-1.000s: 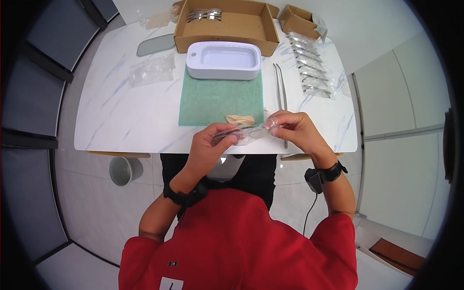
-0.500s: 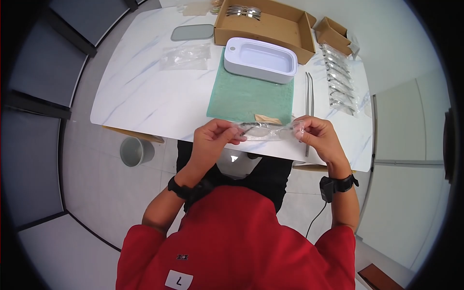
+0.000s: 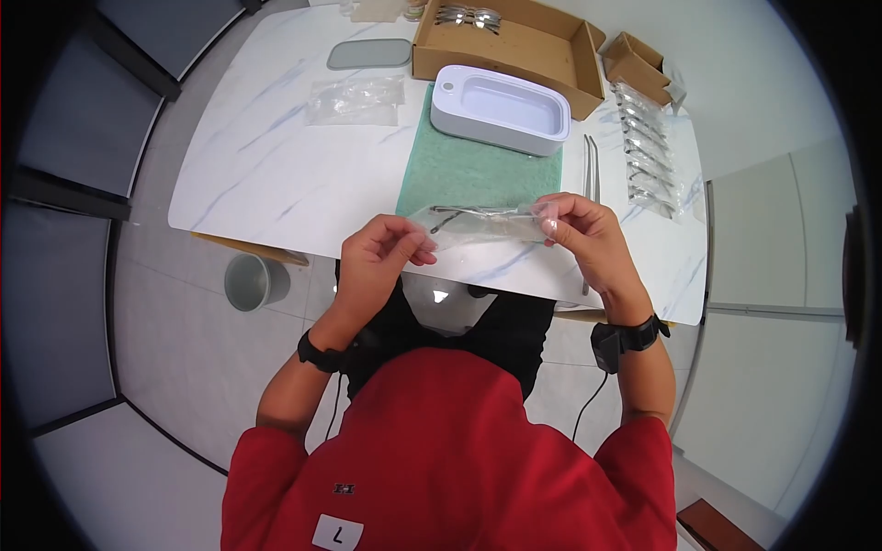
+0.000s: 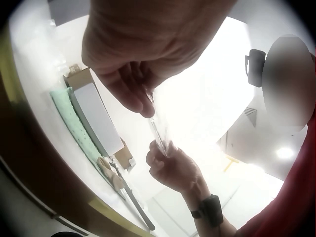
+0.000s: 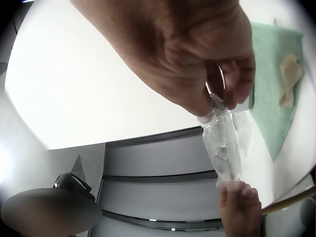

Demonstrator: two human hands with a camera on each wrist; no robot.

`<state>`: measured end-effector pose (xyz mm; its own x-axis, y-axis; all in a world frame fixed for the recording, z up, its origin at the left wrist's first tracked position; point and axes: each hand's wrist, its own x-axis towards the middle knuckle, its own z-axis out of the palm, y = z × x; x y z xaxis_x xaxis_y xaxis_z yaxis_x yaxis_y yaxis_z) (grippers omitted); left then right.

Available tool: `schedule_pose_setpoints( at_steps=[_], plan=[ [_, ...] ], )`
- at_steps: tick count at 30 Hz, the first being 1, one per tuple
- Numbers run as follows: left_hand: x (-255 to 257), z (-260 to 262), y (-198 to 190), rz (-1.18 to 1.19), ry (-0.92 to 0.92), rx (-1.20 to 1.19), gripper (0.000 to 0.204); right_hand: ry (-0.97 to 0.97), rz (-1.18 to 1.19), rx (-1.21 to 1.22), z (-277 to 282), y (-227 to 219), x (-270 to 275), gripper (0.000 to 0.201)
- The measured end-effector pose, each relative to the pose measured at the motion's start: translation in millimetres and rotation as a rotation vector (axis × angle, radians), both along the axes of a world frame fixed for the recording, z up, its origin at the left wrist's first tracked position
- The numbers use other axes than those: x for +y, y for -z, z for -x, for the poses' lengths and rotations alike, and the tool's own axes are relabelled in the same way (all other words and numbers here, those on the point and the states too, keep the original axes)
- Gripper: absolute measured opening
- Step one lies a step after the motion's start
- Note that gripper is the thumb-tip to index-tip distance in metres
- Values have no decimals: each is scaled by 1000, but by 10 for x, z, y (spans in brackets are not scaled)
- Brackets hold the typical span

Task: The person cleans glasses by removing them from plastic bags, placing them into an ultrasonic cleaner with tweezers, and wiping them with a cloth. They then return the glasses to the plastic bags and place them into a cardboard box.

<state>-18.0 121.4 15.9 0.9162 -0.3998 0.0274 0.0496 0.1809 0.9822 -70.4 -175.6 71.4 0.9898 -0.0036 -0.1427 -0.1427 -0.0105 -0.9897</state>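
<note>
A clear plastic bag (image 3: 496, 230) with thin-framed glasses (image 3: 448, 217) inside is stretched between both hands, above the near edge of the green towel (image 3: 450, 174). At its left end, my left hand (image 3: 378, 261) pinches the bag between thumb and fingers. The opposite end is pinched by my right hand (image 3: 588, 241). In the right wrist view the bag (image 5: 222, 145) hangs wrinkled between the two hands. A beige cloth (image 5: 291, 79) lies on the towel, hidden behind the bag in the head view.
On the towel stands a white cleaner tub (image 3: 501, 124); behind it is a cardboard box (image 3: 551, 78) with glasses. Long tweezers (image 3: 588, 170) lie to the right, near several bagged glasses (image 3: 648, 151). Left are an empty bag (image 3: 354, 101) and a grey lid (image 3: 369, 54).
The hands have drawn apart, stretching the bag out flatter, and have raised it forward over the towel's near edge. The head view has swung, shifting the table within it.
</note>
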Motion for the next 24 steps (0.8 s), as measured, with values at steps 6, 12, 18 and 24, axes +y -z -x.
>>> schedule_pose_setpoints(
  at_steps=[6,12,18,24],
  plan=[
    [38,2,64,4,-7,-16,6,57,-87,47,71,43,-75,8],
    [3,-38,33,-2,-26,-42,7,41,-54,115,132,113,-158,11],
    [417,-497,14,-71,-164,-62,12,174,-45,77,183,72,-361,11],
    [824,-1491,-80,-222,-248,-92,14,243,-95,88,252,139,-412,10]
  ],
)
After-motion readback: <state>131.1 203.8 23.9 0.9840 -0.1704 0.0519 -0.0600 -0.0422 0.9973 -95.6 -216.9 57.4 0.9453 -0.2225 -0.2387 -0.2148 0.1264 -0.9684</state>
